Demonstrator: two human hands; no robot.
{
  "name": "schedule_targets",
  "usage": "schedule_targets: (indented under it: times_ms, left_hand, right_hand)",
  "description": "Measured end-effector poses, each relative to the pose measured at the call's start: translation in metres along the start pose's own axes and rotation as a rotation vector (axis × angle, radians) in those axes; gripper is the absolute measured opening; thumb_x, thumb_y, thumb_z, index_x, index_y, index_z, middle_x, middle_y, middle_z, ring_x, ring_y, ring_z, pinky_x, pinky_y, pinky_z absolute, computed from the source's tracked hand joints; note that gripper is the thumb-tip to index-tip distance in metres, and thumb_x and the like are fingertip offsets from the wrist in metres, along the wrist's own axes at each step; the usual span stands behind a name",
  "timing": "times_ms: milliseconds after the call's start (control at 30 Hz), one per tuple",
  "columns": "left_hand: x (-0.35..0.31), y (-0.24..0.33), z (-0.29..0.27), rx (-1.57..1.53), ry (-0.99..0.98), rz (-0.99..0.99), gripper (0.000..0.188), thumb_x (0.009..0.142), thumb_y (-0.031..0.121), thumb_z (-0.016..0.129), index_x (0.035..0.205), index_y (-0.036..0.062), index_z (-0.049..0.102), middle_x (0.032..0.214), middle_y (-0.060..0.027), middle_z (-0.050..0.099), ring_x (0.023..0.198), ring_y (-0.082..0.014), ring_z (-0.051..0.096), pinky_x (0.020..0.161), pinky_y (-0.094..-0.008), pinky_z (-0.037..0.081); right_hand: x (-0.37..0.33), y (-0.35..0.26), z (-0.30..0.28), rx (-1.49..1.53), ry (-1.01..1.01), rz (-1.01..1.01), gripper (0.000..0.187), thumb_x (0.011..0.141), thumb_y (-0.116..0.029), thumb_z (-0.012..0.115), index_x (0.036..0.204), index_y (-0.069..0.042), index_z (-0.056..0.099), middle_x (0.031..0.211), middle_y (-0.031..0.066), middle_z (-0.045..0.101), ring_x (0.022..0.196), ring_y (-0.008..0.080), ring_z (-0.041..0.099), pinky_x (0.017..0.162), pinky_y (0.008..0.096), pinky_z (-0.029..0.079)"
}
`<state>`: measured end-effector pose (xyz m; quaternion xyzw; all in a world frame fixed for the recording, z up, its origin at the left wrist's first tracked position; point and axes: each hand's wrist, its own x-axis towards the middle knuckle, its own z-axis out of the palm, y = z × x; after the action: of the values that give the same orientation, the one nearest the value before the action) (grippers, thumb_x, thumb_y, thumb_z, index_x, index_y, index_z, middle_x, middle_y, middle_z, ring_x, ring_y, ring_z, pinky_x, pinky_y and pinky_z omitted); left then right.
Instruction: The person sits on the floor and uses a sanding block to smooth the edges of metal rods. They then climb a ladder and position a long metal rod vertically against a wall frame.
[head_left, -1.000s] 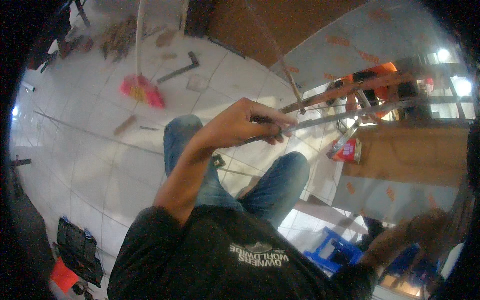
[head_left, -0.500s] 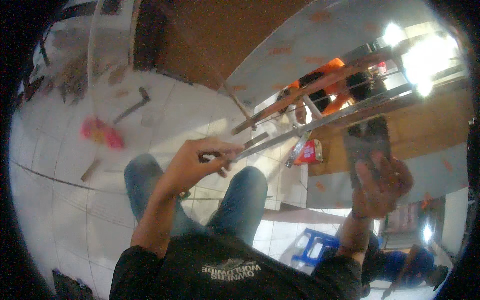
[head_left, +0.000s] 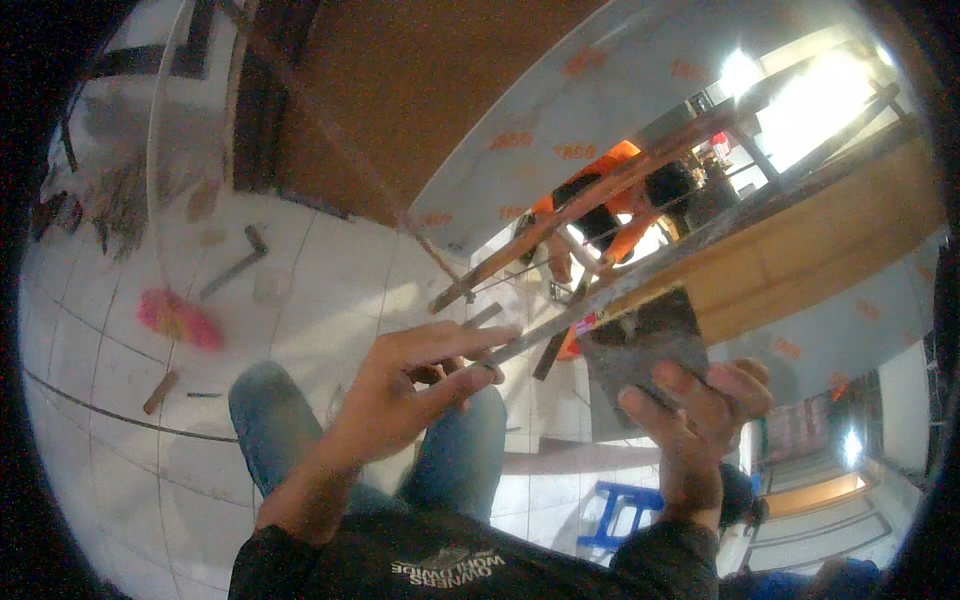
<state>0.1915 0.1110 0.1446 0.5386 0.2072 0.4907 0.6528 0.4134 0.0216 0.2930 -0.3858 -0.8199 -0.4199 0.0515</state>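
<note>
My left hand [head_left: 405,390] pinches the near end of a long, narrow strip-like edge [head_left: 650,265] between thumb and fingers. This edge runs up and away to the right, along a brown wooden panel [head_left: 800,265]. My right hand [head_left: 700,405] grips a dark, flat, rectangular piece [head_left: 640,350], fingers spread over its lower right part. The upper side of that piece lies against or very close to the edge; I cannot tell whether they touch. Its exact kind does not show.
Beyond the edge, a co-worker in orange [head_left: 625,235] bends behind a wooden rail [head_left: 590,200]. A pink and yellow bundle [head_left: 180,320] and an L-shaped tool [head_left: 240,262] lie on the tiled floor at left. A blue plastic stool [head_left: 620,515] stands at lower right.
My right hand has brought the dark piece down and left along the edge, nearer my left hand. The left hand keeps its pinch. The whole view has shifted slightly.
</note>
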Motion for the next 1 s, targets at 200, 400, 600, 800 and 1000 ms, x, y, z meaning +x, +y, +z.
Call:
schedule_targets:
  times_ms: [200,400,600,800,1000]
  left_hand:
    - [0.001,-0.001,0.011,0.047,0.055,0.153,0.030,0.084,0.007,0.068,0.114,0.0021,0.068,0.088,-0.0080,0.068,0.060,-0.0087,0.058,0.049,-0.0195,0.043]
    - [0.003,-0.001,0.013,0.013,0.056,0.087,0.030,0.086,0.006,0.067,0.115,0.0065,0.068,0.086,-0.0056,0.067,0.064,-0.0076,0.057,0.053,-0.0199,0.043]
    - [0.005,-0.008,0.021,-0.115,0.057,0.064,0.026,0.082,0.003,0.069,0.108,0.0011,0.070,0.087,-0.0093,0.068,0.057,-0.0079,0.057,0.046,-0.0195,0.040]
    - [0.004,-0.009,0.021,-0.131,-0.005,0.002,0.031,0.086,0.003,0.066,0.116,0.0050,0.068,0.087,-0.0044,0.067,0.064,-0.0060,0.055,0.055,-0.0190,0.043]
    - [-0.001,-0.004,0.026,-0.197,0.022,0.005,0.030,0.084,0.007,0.068,0.114,0.0011,0.067,0.086,-0.0062,0.068,0.061,-0.0066,0.055,0.050,-0.0193,0.041]
  right_hand:
    - [0.000,0.008,0.007,-0.114,0.013,-0.009,0.026,0.073,-0.022,0.076,0.089,-0.041,0.069,0.112,-0.0142,0.056,0.118,0.0175,0.037,0.096,0.0378,0.039]
    - [0.003,0.012,0.019,-0.031,-0.046,-0.065,0.028,0.071,-0.027,0.077,0.095,-0.039,0.070,0.109,-0.0154,0.060,0.115,0.0164,0.039,0.087,0.0350,0.040]
    - [-0.006,0.015,0.037,0.074,0.055,-0.266,0.032,0.080,-0.037,0.067,0.111,-0.038,0.068,0.124,-0.0177,0.061,0.115,0.0099,0.042,0.090,0.0277,0.036]
    - [-0.007,0.017,0.036,0.165,0.073,-0.336,0.032,0.079,-0.038,0.067,0.111,-0.036,0.070,0.124,-0.0158,0.062,0.116,0.0100,0.045,0.087,0.0275,0.036]
    - [0.001,0.043,0.029,0.017,0.094,-0.284,0.029,0.079,-0.030,0.066,0.107,-0.037,0.070,0.120,-0.0139,0.064,0.115,0.0113,0.047,0.083,0.0311,0.039]
